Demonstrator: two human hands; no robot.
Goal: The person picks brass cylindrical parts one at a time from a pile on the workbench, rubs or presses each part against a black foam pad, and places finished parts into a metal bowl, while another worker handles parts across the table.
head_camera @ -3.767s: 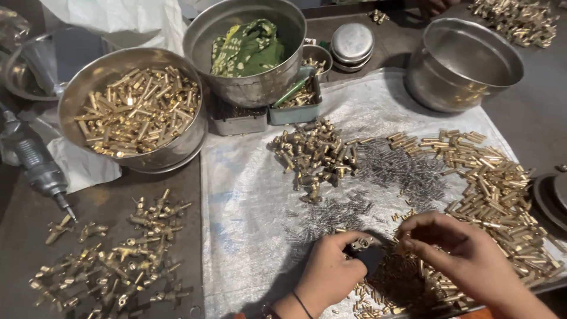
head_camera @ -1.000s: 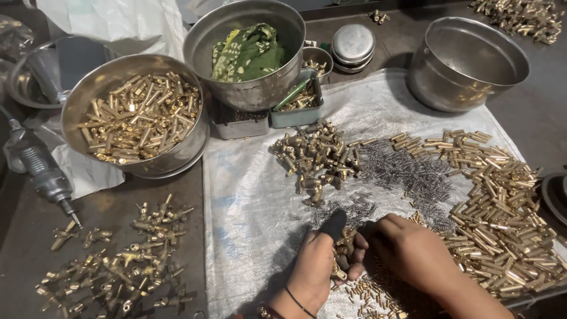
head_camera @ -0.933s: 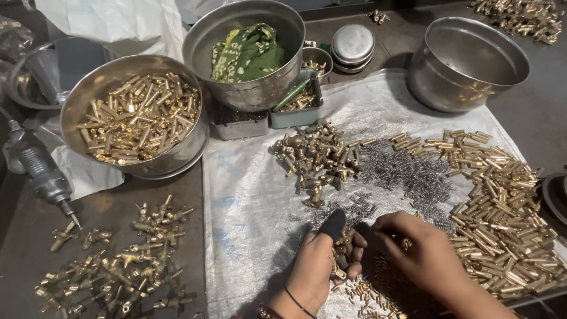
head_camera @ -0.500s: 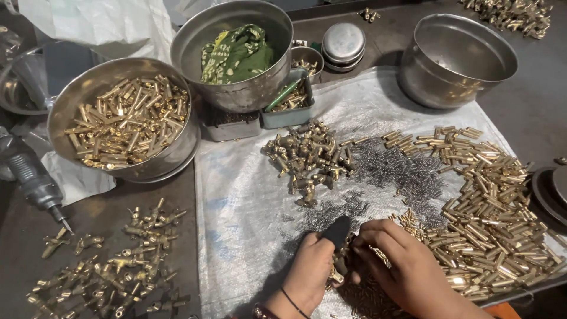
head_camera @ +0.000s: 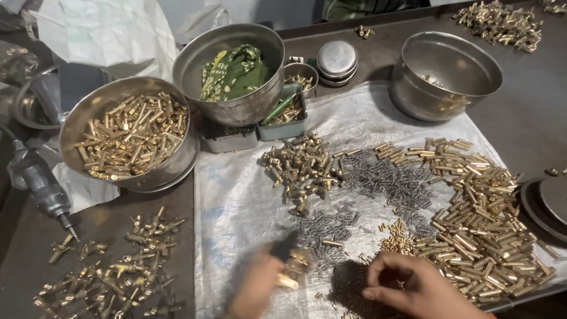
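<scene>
My left hand [head_camera: 255,288] is motion-blurred at the bottom edge of the white sheet [head_camera: 236,201]. It grips a brass part [head_camera: 292,269] with a dark tip above it. My right hand [head_camera: 416,286] lies to its right, fingers curled and pinched over a dark heap of small springs [head_camera: 348,277]; whether it holds anything is hidden. More steel springs [head_camera: 384,180] are scattered in the sheet's middle. A heap of brass fittings [head_camera: 301,168] lies behind them. A broad pile of brass pins [head_camera: 478,212] spreads just right of my right hand.
A steel bowl of brass parts [head_camera: 131,136] stands at the left, a bowl with green cloth [head_camera: 233,74] behind, and a nearly empty bowl [head_camera: 446,71] at the back right. Finished brass pieces [head_camera: 112,272] and a power tool [head_camera: 41,186] lie on the dark table, left.
Both hands have slid down towards the sheet's near edge. My left hand now moves fast with the brass part, and the hands have drawn slightly apart.
</scene>
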